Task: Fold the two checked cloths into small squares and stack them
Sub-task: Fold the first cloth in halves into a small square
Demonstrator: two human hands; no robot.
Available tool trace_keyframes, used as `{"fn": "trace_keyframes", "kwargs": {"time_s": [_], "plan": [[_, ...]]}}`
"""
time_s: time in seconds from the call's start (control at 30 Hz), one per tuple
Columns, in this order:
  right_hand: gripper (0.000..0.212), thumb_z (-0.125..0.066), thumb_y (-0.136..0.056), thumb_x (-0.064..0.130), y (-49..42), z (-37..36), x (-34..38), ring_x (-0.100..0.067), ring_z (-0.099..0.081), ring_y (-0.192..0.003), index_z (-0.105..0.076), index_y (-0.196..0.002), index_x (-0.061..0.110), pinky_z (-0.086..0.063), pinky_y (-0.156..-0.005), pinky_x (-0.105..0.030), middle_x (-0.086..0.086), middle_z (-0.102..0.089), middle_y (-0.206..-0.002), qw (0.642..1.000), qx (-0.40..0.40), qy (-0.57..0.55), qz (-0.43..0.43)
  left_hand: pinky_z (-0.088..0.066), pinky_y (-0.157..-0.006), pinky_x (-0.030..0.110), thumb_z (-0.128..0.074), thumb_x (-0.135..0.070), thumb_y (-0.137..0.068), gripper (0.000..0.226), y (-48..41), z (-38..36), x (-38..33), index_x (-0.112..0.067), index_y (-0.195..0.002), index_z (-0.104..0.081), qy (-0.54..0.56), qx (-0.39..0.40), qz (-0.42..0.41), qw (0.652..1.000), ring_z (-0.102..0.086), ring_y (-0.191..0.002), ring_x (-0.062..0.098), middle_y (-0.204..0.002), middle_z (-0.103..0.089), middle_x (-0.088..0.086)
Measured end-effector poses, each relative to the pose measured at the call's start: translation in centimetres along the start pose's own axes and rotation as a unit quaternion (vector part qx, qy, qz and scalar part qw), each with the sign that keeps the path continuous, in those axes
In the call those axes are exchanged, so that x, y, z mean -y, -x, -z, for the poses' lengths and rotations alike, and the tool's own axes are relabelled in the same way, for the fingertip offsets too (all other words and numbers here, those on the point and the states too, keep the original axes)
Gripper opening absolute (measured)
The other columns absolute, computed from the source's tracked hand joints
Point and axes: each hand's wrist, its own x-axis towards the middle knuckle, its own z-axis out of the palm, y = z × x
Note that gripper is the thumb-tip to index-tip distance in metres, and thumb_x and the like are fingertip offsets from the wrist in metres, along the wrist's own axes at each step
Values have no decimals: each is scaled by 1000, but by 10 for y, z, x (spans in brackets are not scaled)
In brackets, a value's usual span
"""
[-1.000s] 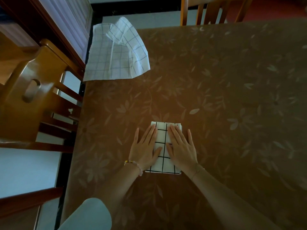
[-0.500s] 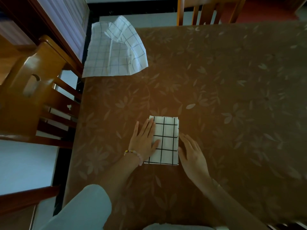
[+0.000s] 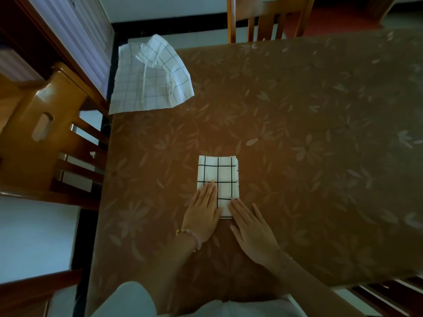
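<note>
The folded cloth (image 3: 218,179) is lying in the near middle of the table (image 3: 297,133), a tall narrow rectangle with bold black checks, its layered edges showing along the right side. The left hand (image 3: 202,216) is lying flat on the cloth's near left part, fingers straight and close together, pointing away from the person, with the palm spilling off onto the table. A beaded bracelet (image 3: 190,234) is sitting on that wrist. The right hand (image 3: 251,229) is flat too, fingers straight and slightly spread. Only its fingertips are touching the cloth's near right corner, and the rest of the hand is resting on the table just beside it. Neither hand is gripping anything; both are pressing down with open palms.

The second cloth (image 3: 148,76) is lying well apart at the far left corner, unfolded and rumpled, with one corner flopped over on itself and its left part hanging out past the table edge. Its checks are looking thinner and paler.

A wooden chair (image 3: 34,133) is standing along the left side, and another chair (image 3: 263,19) is tucked in at the far edge. A pale sleeve (image 3: 128,300) is showing at the bottom of the view.
</note>
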Motion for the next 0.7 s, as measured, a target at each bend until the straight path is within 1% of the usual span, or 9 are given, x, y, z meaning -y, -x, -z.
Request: {"fn": "trace_keyframes", "kwargs": {"time_s": [0.07, 0.13, 0.17, 0.23, 0.3, 0.4, 0.47, 0.6, 0.7], "plan": [[54, -13, -100, 41, 3, -6, -4, -12, -21, -141, -28, -145, 15, -15, -111, -39, -2, -31, -151, 1000, 21, 13, -5, -21, -110, 41, 0, -43, -98, 62, -1, -3, 2, -3, -140, -22, -10, 7, 2, 1000, -32, -136, 22, -147, -35, 12], [54, -15, -100, 40, 4, -6, -5, -13, -18, -142, -24, -147, 15, -14, -111, -40, -2, -27, -153, 999, 27, 19, -5, -5, -114, 36, 13, -50, -92, 70, 0, -4, 3, -7, -144, -5, -12, 10, -11, 1000, -10, -143, 20, -154, -10, 9], [54, -14, -100, 41, 3, -5, -4, -13, -18, -142, -24, -147, 15, -14, -111, -40, -1, -26, -153, 999, 28, 21, -6, 3, -114, 33, 21, -53, -86, 74, 0, -7, 3, -9, -143, 5, -13, 3, -22, 1000, 2, -143, 19, -153, 3, 7], [53, -17, -100, 41, 3, -4, -3, -13, -21, -141, -25, -146, 15, -14, -110, -39, -1, -28, -152, 999, 24, 26, -4, 11, -114, 31, 31, -56, -77, 78, 0, -8, 3, -11, -140, 17, -17, -1, -29, 999, 14, -142, 18, -151, 17, 4], [53, -26, -96, 40, 1, 0, -2, -13, -29, -138, -31, -143, 16, -17, -110, -38, -1, -36, -149, 999, 16, 28, -5, 11, -114, 31, 24, -58, -80, 76, 0, -4, 3, -12, -140, 19, -30, 0, -33, 999, 15, -142, 17, -150, 21, 2], [51, -31, -92, 39, -5, 8, 1, -12, -43, -130, -46, -135, 18, -26, -113, -35, 2, -48, -140, 1000, 2, 25, -12, 4, -115, 30, -12, -52, -95, 68, -4, 9, 6, -12, -147, 6, -6, 27, -37, 999, 10, -143, 15, -153, 14, -2], [46, -39, -91, 37, -11, 13, 1, -13, -45, -128, -49, -133, 20, -23, -111, -35, 4, -49, -137, 1000, -9, 5, -7, -4, -115, 27, -30, -42, -98, 63, -4, 25, 9, -12, -149, -8, 66, 24, -39, 997, 0, -144, 14, -157, -2, -1], [49, -63, -78, 31, -16, 15, -2, -16, -49, -124, -54, -126, 22, -24, -110, -39, 3, -54, -132, 999, -29, 21, 28, -12, -117, 32, -45, -29, -92, 62, 13, 40, 19, -18, -147, -18, 80, -22, -62, 995, -11, -142, 13, -154, -17, -3], [58, -68, -68, 30, -16, 14, -5, -17, -48, -124, -55, -124, 24, -33, -107, -47, 4, -53, -132, 997, -12, 47, 55, -4, -116, 28, -49, -19, -84, 71, 30, 28, 29, -16, -148, -17, 70, -10, -70, 995, -12, -142, 15, -153, -19, -2]]}}
